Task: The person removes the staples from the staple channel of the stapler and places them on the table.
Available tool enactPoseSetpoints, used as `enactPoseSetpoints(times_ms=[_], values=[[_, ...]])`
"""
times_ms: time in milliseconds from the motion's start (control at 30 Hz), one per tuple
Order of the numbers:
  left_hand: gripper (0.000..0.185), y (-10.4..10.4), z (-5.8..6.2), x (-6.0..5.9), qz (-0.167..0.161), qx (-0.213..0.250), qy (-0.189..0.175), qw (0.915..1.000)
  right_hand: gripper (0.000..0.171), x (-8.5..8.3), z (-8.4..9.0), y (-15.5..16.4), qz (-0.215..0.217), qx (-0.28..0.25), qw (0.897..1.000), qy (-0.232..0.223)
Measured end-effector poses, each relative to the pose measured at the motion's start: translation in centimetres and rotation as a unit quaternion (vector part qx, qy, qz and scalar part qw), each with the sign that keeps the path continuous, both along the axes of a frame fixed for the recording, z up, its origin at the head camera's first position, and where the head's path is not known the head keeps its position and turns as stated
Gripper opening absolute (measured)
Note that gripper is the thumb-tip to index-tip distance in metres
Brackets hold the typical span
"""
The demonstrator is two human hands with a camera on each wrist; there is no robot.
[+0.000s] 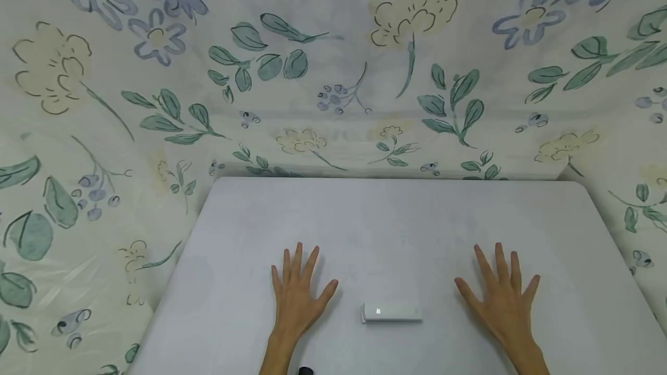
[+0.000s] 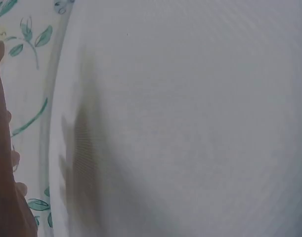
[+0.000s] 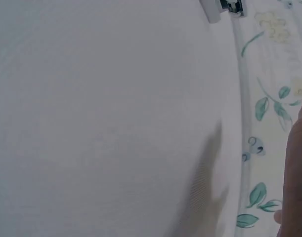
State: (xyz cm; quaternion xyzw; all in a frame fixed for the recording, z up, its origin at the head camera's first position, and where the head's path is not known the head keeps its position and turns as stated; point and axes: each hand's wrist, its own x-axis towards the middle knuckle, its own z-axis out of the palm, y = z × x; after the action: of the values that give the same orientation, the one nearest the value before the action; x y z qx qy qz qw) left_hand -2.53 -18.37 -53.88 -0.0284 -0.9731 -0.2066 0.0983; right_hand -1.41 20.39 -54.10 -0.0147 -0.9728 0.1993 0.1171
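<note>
The small white rectangular device (image 1: 392,312) lay flat on the white table (image 1: 396,219), near the front edge, between the two hands and touching neither. Its long axis ran left to right across the table, parallel to the front edge; a small light mark sat near its left end, though which end was the front could not be told.

Left hand (image 1: 297,294) rested palm down, fingers spread and straight, just left of the device. Right hand (image 1: 502,297) lay likewise, flat and spread, somewhat farther off to the right.

Judgement: a pickup would go best with a pinch across the short width, near mid-length, so the device stays level.

Floral cloth (image 1: 333,74) covered the walls behind and beside the table.
</note>
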Motion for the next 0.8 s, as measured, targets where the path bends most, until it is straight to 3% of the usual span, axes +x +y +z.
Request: enactPoseSetpoints(times_ms=[133, 300, 433, 633, 800], values=[[0.070, -0.3, -0.5, 0.2, 0.002, -0.010, -0.013, 0.9999, 0.075, 0.4, -0.9, 0.1, 0.007, -0.002, 1.000, 0.012], [0.064, -0.7, -1.4, 0.7, -0.003, -0.023, -0.026, 0.9994, 0.070, 1.2, -2.3, -0.2, 0.017, -0.017, 0.999, -0.042], [0.063, -0.5, -1.7, 1.2, -0.020, -0.023, -0.023, 0.9993, 0.068, 1.4, -2.3, -0.5, 0.016, -0.014, 0.997, -0.069], [0.065, 1.3, -1.9, 2.3, -0.108, -0.047, 0.004, 0.9931, 0.060, 0.9, -0.2, -2.6, 0.066, -0.017, 0.996, -0.057], [0.067, 2.8, -2.2, 2.5, -0.172, -0.055, 0.044, 0.9825, 0.051, 0.2, 1.4, -6.7, 0.175, -0.007, 0.984, 0.005]])
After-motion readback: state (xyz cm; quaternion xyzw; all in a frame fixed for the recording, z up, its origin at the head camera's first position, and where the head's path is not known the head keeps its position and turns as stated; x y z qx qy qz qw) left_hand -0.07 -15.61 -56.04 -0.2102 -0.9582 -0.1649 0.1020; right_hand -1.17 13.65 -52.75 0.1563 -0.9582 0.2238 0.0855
